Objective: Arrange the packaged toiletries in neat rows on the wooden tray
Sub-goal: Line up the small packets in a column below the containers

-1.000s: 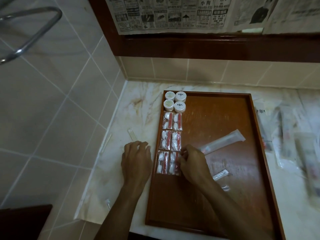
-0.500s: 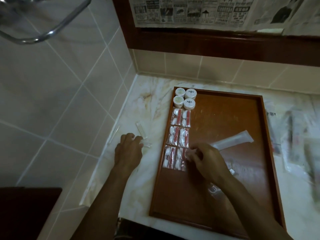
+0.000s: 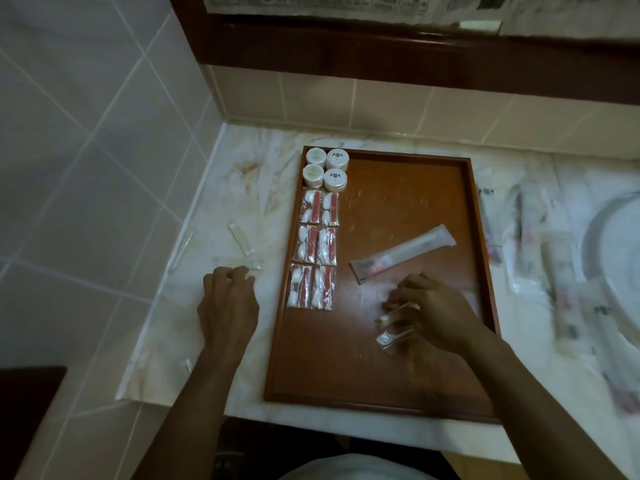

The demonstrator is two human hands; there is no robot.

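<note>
1. Two hands work at the near edge of a marble counter (image 3: 156, 358). The right hand (image 3: 434, 311) is over the lower middle of the wooden tray (image 3: 483, 271), fingers curled round a few small clear packets (image 3: 393, 329); motion blur hides the exact grip.
2. The left hand (image 3: 228, 301) rests on the counter just left of the tray, fingers loosely curled. Whether it pinches the thin white sticks (image 3: 239, 263) at its fingertips, I cannot tell.
3. Just beyond the right hand, a long clear sachet (image 3: 403, 254) lies slantwise on the tray, out of line with everything else.
4. Along the tray's left wall run six red-and-white packets (image 3: 314, 252), in pairs, three rows deep, edges touching.
5. At the far left corner sit four round white jars (image 3: 326, 168), two by two.
6. Off the tray to the right, more clear-wrapped items (image 3: 530, 244) lie loose beside a sink (image 3: 613, 258).
7. Risks, as I judge them: the slick wrappers could slip from a bunched grip and scatter; a forearm sweeping left could nudge the finished pairs askew; the slanted sachet may block the next column unless it is straightened first.
</note>
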